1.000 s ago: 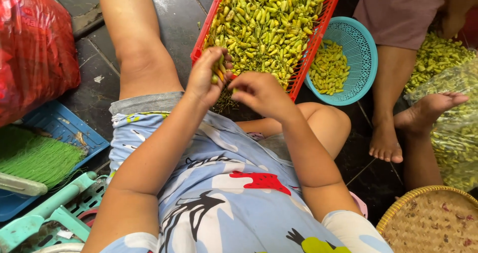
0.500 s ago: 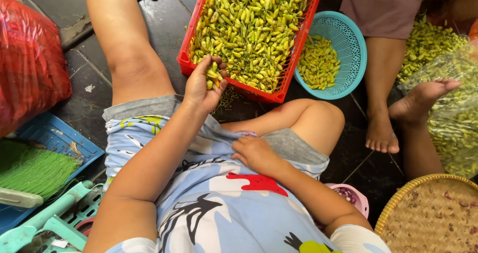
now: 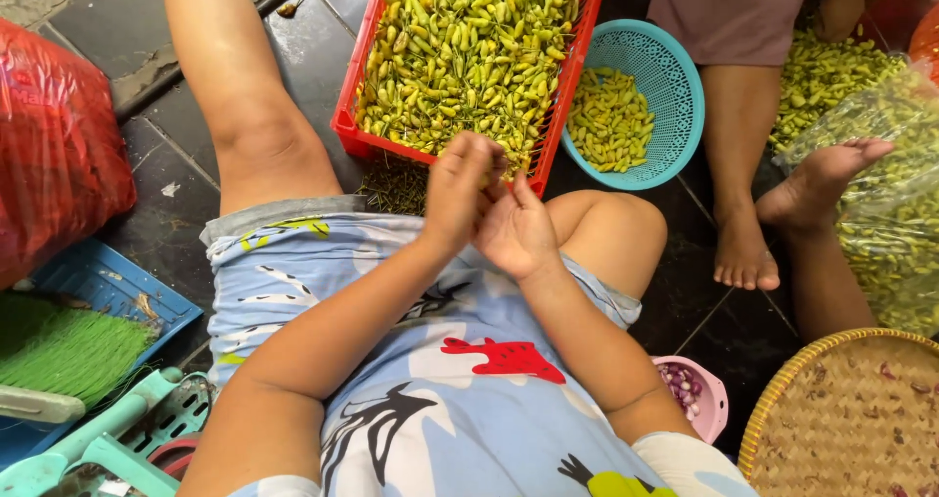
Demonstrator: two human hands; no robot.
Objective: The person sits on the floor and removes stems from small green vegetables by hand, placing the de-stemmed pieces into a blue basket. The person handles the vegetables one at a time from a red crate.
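1. While both hands meet above the lap, I log the left hand (image 3: pixel 458 196) with fingers curled shut around something small and yellow-green at its tips, most likely one chilli; only a sliver shows, so I cannot confirm its shape.
2. The right hand (image 3: pixel 515 231) lies palm up, touching the left, its fingers pinching toward the same spot. Judgement: two hands on one pod suits plucking a stem.
3. The held chilli sits at the near rim of the red crate (image 3: pixel 350 125), just above the person's bent knee.
4. The crate stands between the legs, within easy reach, heaped with green and yellow chillies (image 3: pixel 469 47). A litter of thin stems (image 3: pixel 396 186) lies on the floor against its near wall.
5. The teal basket (image 3: pixel 675 76), touching the crate's right side, holds a shallower layer of chillies, cleaner-looking.
6. A second person's bare feet (image 3: pixel 748 252) rest beside a clear bag (image 3: pixel 895 203) of more chillies.
7. The small pink bowl (image 3: pixel 706 399) holds purplish bits; the woven tray (image 3: pixel 851 419) has scattered reddish flakes.
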